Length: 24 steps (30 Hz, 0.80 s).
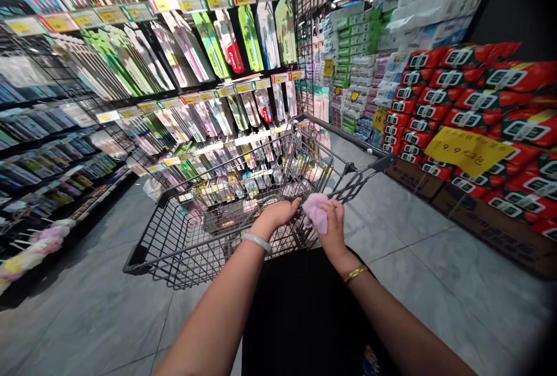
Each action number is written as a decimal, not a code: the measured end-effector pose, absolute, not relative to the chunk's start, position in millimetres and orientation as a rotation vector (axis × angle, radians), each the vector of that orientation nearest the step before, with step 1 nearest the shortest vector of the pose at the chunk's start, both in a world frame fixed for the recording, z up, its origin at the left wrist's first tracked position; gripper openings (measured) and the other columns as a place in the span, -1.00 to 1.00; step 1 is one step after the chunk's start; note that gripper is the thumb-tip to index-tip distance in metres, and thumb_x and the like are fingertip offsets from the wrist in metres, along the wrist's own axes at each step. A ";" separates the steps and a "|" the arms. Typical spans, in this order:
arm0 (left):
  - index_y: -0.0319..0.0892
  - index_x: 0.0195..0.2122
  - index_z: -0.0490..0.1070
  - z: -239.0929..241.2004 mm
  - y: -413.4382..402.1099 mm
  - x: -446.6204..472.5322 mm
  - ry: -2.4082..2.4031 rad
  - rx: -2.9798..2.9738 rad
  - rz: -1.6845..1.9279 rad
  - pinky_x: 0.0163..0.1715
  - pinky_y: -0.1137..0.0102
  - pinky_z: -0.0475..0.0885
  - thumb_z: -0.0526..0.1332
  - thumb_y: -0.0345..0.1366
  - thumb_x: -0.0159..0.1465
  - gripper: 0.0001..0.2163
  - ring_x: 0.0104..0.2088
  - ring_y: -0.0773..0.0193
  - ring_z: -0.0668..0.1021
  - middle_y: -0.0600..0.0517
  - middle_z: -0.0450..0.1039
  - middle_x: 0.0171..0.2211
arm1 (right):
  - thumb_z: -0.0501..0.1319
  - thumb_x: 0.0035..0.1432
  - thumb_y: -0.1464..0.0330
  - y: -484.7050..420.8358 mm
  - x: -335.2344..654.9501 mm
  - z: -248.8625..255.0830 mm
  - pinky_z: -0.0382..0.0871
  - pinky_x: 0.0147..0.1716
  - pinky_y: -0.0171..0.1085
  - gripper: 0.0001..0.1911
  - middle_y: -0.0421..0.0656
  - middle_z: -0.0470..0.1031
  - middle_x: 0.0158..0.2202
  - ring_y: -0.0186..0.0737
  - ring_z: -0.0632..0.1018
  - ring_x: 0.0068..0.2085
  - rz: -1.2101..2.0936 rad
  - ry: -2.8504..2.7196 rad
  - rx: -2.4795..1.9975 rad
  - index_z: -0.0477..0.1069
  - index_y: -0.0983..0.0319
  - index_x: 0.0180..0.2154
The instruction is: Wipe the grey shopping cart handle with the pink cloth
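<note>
Cloth of soft, pale lilac fabric sits bunched in my right hand, whose fingers I see curled closed around it, at the near side of a dark grey wire-mesh shopping cart. My left hand is half curled just beside the cloth; I cannot tell whether it grips the cart. Beyond the cart, slim colourful packs hang in rows.

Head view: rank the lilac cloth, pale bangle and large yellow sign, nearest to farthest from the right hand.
1. Cloth: held in the right hand.
2. Bangle: off to its left.
3. Yellow sign: far right, on the red packs.
</note>
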<state>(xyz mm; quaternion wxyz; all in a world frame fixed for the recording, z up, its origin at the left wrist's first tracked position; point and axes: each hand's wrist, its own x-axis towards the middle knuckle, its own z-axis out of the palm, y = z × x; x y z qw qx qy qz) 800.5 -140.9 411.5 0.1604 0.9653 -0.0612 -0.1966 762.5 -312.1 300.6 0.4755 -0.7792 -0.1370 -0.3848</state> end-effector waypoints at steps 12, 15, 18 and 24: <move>-0.17 -0.18 0.59 419.2 -142.3 788.2 -0.283 2.906 -0.463 -0.14 0.37 0.44 0.11 -0.10 0.30 -0.67 -0.12 0.10 0.62 -0.09 0.62 -0.11 | 0.21 0.14 0.44 -291.0 756.1 331.0 0.33 0.08 -0.04 -0.70 -0.03 0.23 0.05 -0.03 0.37 0.09 -0.940 -0.531 -1.910 0.41 0.15 -0.06; -0.16 -0.09 0.56 422.2 -138.7 782.7 -0.263 2.925 -0.350 -0.15 0.39 0.44 0.01 -0.14 0.36 -0.63 -0.10 0.15 0.61 -0.08 0.60 -0.07 | 0.18 0.18 0.44 -285.8 753.4 313.3 0.36 0.04 -0.03 -0.73 -0.06 0.24 0.03 -0.05 0.36 0.04 -0.946 -0.582 -2.004 0.42 0.13 -0.07; -0.22 -0.08 0.55 424.6 -127.2 772.4 -0.179 2.971 -0.238 -0.16 0.34 0.45 -0.21 -0.15 0.43 -0.48 -0.11 0.11 0.61 -0.17 0.60 -0.10 | 0.18 0.15 0.47 -283.1 743.1 294.3 0.38 0.01 -0.04 -0.73 -0.07 0.25 -0.01 -0.07 0.38 0.02 -0.860 -0.618 -2.036 0.43 0.14 -0.09; -0.24 -0.24 0.57 428.5 -76.9 752.0 -0.090 3.102 -0.241 -0.16 0.19 0.45 -0.24 0.02 0.40 -0.38 -0.12 -0.06 0.61 -0.28 0.59 -0.18 | 0.23 0.17 0.38 -278.9 741.2 328.5 0.33 0.09 -0.02 -0.70 -0.03 0.23 0.07 -0.02 0.35 0.10 -0.914 -0.591 -1.967 0.44 0.14 -0.03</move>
